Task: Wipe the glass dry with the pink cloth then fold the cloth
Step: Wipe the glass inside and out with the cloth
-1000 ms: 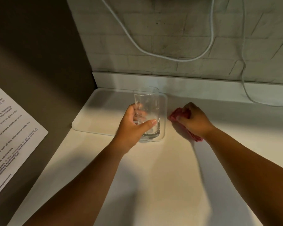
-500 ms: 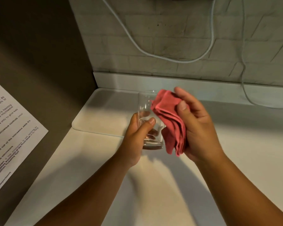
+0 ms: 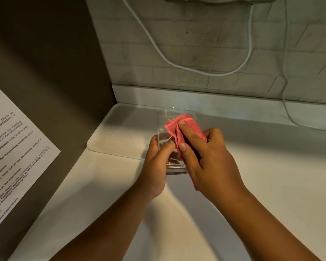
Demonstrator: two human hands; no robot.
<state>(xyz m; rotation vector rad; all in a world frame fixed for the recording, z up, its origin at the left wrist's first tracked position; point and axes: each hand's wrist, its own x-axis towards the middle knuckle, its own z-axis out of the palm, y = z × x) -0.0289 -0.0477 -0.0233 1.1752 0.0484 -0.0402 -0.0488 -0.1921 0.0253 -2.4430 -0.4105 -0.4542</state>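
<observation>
Left hand (image 3: 156, 162) wrapped around lower half of the clear cylindrical drinking glass (image 3: 170, 132), upright and lifted off the white countertop (image 3: 120, 213); nothing visible inside it. Right hand (image 3: 207, 159) just right of it, fingers closed on the bunched pink cloth (image 3: 184, 130), pressing it flat against the glass's right wall, thumb toward the base. Beyond both hands: shallow white rectangular tray (image 3: 120, 132), holding nothing.

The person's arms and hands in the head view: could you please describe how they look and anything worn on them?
Both forearms are bare as far as the frame shows: no sleeves, watch or bracelets are visible. The left hand and right hand wear no gloves, and no rings can be seen. The fingers have short, unpainted nails.
</observation>
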